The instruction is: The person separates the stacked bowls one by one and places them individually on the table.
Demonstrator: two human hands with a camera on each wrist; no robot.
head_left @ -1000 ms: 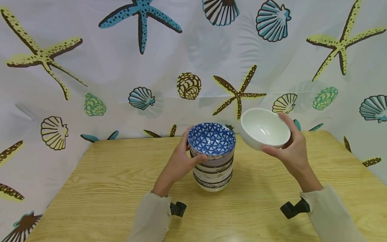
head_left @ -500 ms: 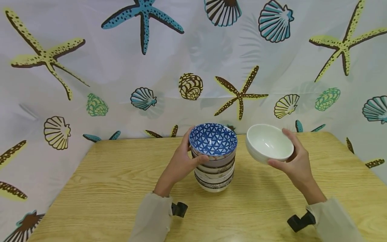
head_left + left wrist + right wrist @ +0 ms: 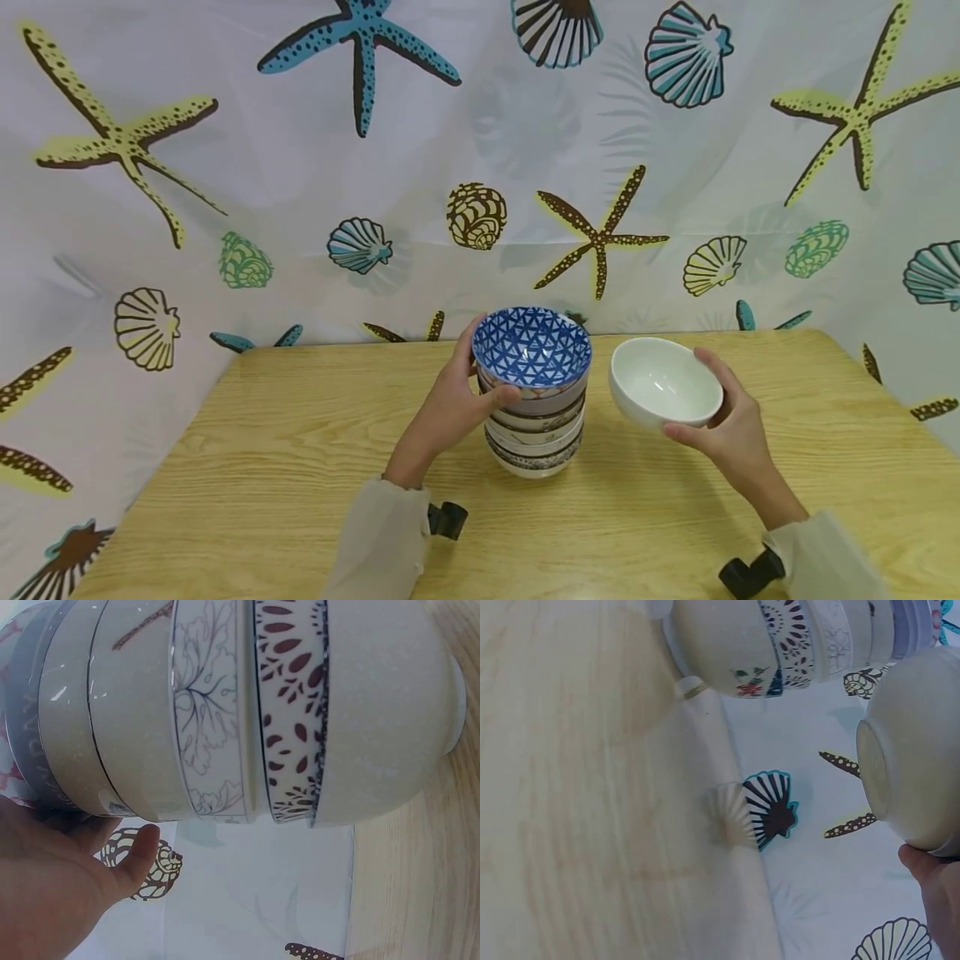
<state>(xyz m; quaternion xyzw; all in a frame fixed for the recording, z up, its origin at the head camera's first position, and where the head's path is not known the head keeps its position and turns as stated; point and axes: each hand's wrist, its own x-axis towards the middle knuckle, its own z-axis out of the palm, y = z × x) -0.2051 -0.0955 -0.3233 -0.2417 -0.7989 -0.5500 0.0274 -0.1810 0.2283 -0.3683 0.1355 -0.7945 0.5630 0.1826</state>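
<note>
A stack of several bowls [image 3: 534,433] stands on the table, topped by a blue-and-white bowl [image 3: 531,346] with a triangle pattern inside. My left hand [image 3: 457,392] holds the stack near its top, thumb on the near side and fingers round the left. In the left wrist view the patterned sides of the lower bowls [image 3: 210,712] show, and the left hand [image 3: 67,877] lies by the uppermost ones. To the right of the stack, my right hand [image 3: 731,417] grips a plain white bowl [image 3: 663,379] by its right side, tilted and raised. Its underside [image 3: 915,750] shows in the right wrist view.
The wooden table [image 3: 285,467] stretches out on both sides of the stack. Behind it hangs a white cloth [image 3: 420,150] printed with starfish and shells. A black wrist mount [image 3: 448,521] sits at each sleeve.
The right hand has lowered the white bowl beside the stack, toward the table. My left hand keeps its hold on the stack, which has stayed in place; the view has shifted slightly.
</note>
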